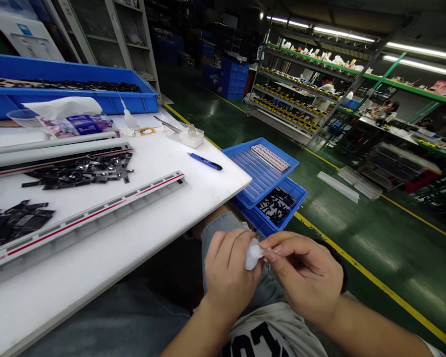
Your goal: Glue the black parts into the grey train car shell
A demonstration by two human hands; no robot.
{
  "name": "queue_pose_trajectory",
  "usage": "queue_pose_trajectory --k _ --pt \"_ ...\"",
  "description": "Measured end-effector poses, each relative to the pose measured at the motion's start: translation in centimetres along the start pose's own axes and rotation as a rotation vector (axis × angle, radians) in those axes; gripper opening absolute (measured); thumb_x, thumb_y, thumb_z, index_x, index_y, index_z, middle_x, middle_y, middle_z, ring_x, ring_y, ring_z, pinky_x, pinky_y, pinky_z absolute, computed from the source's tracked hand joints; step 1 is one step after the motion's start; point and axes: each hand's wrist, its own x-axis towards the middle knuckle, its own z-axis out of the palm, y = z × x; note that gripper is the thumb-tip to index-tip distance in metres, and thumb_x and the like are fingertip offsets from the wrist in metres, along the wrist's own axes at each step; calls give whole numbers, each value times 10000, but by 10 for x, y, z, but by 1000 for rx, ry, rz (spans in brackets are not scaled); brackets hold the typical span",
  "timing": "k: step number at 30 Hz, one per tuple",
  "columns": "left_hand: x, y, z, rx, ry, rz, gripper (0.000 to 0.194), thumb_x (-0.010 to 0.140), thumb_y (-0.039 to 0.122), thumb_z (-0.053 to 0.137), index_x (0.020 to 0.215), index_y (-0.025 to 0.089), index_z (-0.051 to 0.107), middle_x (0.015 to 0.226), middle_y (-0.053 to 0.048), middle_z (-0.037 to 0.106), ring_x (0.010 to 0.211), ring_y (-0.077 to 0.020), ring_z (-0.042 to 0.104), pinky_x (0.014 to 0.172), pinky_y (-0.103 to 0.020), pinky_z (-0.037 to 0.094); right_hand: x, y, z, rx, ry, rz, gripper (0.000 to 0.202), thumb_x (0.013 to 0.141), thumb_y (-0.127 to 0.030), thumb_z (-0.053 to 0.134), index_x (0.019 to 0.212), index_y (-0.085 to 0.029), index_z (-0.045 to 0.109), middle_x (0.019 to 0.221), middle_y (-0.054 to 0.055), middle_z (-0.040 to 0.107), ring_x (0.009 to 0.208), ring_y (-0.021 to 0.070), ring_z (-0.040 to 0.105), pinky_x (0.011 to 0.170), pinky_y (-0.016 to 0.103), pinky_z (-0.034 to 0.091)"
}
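A small white squeeze bottle (253, 254) is held over my lap, past the table's front edge. My left hand (230, 267) is wrapped round its body. The fingertips of my right hand (306, 272) pinch the bottle's narrow tip. On the white table (152, 213) lies a long white strip with a red line (85, 216), set diagonally. Two piles of black parts, one farther back (85, 171) and one at the left (15, 220), lie behind it. A blue pen-like tool (205, 161) rests near the table's right corner.
Tissues (70, 116), another nozzle bottle (129, 118), a yellow tape ring (145, 131) and a clear box (188, 136) stand at the back. Behind them is a long blue bin (148, 103). Blue trays (245, 196) stand below the table's right corner. Shelves and people are farther off.
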Motion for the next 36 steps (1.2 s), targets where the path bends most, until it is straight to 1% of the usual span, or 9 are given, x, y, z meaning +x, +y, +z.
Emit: queue_pose_trajectory --k 8,12,15,17,20,22,23,29,36 --pt "-2 -2 3 -29 -21 -17 118 849 140 641 943 174 577 815 -68 712 772 -199 664 703 -341 514 -8 16 -4 -20 -89 -31 219 835 -25 604 943 -213 576 935 48 721 884 164 704 776 312 606" --pt "-2 -9 5 -34 -71 -98 148 805 69 626 880 190 587 808 -38 700 749 -184 629 735 -348 508 -11 33 -30 -160 -73 -176 267 791 -5 619 961 -211 608 1041 84 713 876 185 709 720 321 615" --pt "2 -15 4 -61 -122 -209 122 805 86 607 792 204 580 770 -16 688 699 -177 598 709 -344 492 -19 68 -77 -424 -69 -217 226 758 -35 677 902 -209 661 910 60 730 839 199 714 735 328 602" --pt "6 -17 2 -102 -191 -291 111 819 122 595 750 208 585 738 -7 679 674 -174 586 679 -334 476 -30 105 -123 -627 -85 -83 82 798 -156 680 853 -217 678 899 52 745 830 206 720 779 339 587" --pt "12 -18 -3 -166 -334 -434 101 816 176 597 721 209 607 699 7 656 670 -172 592 647 -311 449 -60 164 -204 -874 21 400 168 817 -385 644 853 -232 700 937 51 760 857 239 720 802 369 557" --pt "16 -16 -7 -220 -443 -531 100 803 197 601 704 209 612 691 13 651 687 -170 606 648 -297 443 -84 193 -257 -1029 109 823 196 763 -428 638 838 -259 702 882 31 761 895 266 713 816 387 534" --pt "18 -15 -9 -252 -489 -575 100 798 200 600 700 208 614 694 14 654 698 -168 613 656 -290 444 -97 201 -282 -1061 143 918 185 739 -411 637 812 -253 701 867 49 762 886 296 710 793 415 528" --pt "24 -13 -16 -414 -594 -723 113 806 237 606 701 202 624 655 29 642 636 -136 589 643 -253 453 -159 200 -382 -1078 309 1211 101 633 -241 565 580 -260 649 746 139 743 655 344 670 611 476 477" --pt "19 -13 -11 -390 -627 -701 130 817 301 615 746 201 657 651 29 653 591 -131 583 581 -229 459 -184 198 -427 -1085 546 1336 187 659 -237 693 493 -268 611 639 164 638 714 378 623 735 553 433"
